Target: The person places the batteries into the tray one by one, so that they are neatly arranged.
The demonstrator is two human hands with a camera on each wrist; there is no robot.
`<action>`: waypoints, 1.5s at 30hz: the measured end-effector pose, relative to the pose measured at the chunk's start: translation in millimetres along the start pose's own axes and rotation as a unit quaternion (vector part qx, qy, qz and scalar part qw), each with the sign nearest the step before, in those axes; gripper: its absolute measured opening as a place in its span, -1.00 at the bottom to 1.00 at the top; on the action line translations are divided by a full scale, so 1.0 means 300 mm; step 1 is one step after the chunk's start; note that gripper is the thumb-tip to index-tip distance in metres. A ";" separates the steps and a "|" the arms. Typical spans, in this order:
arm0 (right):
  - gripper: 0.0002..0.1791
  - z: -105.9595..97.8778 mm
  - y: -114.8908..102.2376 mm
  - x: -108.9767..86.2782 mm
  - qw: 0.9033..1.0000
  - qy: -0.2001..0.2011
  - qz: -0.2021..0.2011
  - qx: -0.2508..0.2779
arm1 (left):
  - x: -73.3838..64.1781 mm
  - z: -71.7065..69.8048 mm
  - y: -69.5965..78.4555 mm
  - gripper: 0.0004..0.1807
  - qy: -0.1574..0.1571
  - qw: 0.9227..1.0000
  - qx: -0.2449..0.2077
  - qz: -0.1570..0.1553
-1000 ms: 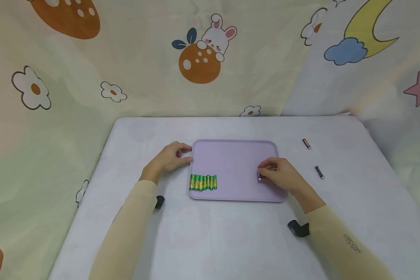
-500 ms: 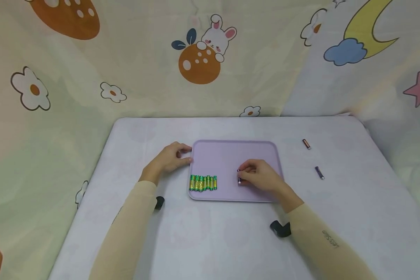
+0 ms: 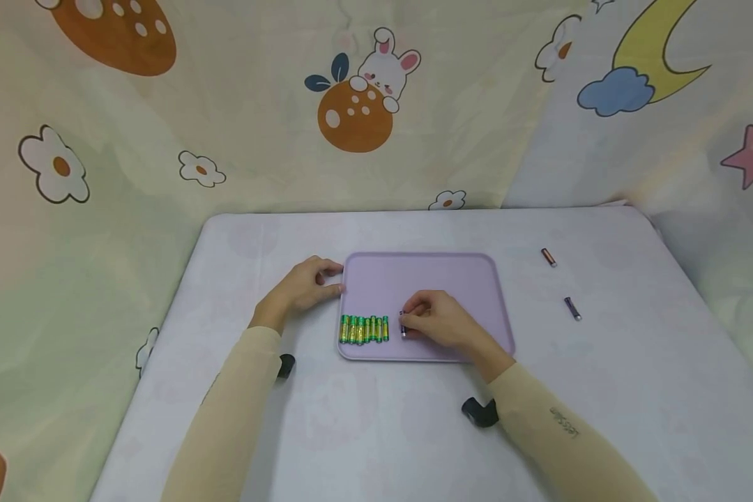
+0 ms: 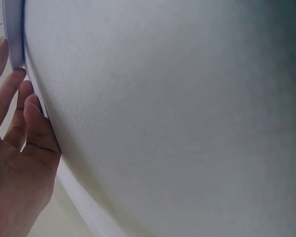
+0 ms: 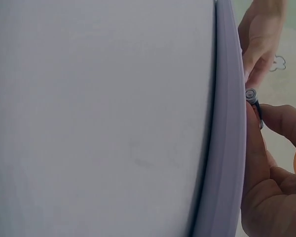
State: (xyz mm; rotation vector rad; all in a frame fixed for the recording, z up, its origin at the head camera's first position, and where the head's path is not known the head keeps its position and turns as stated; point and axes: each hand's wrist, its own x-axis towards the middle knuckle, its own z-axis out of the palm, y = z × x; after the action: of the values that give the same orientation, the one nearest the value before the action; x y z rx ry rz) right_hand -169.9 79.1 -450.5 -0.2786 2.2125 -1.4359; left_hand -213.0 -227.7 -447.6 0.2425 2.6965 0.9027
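In the head view my right hand [image 3: 442, 319] pinches a dark battery [image 3: 403, 328] between thumb and fingers, low over the lilac tray [image 3: 433, 279]. The right wrist view shows the battery's silver end [image 5: 251, 94] by the fingertips. Just left of it, several green-and-yellow batteries [image 3: 364, 330] lie side by side in a row at the tray's lower left corner. My left hand [image 3: 301, 284] rests beside the tray, thumb and fingertips touching its left rim. Seen from the left wrist, the loosely bent fingers of that hand [image 4: 24, 143] lie against the tray's edge.
On the white-covered table [image 3: 364, 432], right of the tray, lie two loose batteries: a copper-and-black one [image 3: 549, 257] farther back and a dark one [image 3: 572, 308] nearer. A patterned cloth [image 3: 251, 104] hangs behind the table.
My right hand has moved left across the tray with the dark battery, from the right side to close beside the green row. The left hand has stayed at the rim.
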 end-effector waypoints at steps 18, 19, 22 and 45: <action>-0.83 0.056 -0.019 0.018 0.998 0.039 0.009 -0.043 | 0.003 0.001 0.001 -0.40 0.000 1.000 0.007 0.000; -0.82 0.057 -0.019 0.018 0.998 0.041 0.008 -0.045 | 0.004 0.001 0.000 -0.40 0.000 1.000 0.007 0.000; -0.82 0.061 -0.023 0.016 0.998 0.042 0.001 -0.053 | 0.003 0.001 0.001 -0.40 0.001 1.000 0.007 -0.001; -0.83 -0.022 0.001 -0.055 0.994 0.034 -0.059 -0.082 | -0.008 0.006 0.012 -0.41 -0.001 1.000 0.005 -0.015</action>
State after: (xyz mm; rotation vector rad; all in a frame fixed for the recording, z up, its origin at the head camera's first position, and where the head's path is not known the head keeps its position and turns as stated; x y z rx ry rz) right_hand -158.8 91.6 -443.9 -0.4280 2.4088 -1.3427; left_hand -210.0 -224.4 -446.4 0.2047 2.6956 0.8815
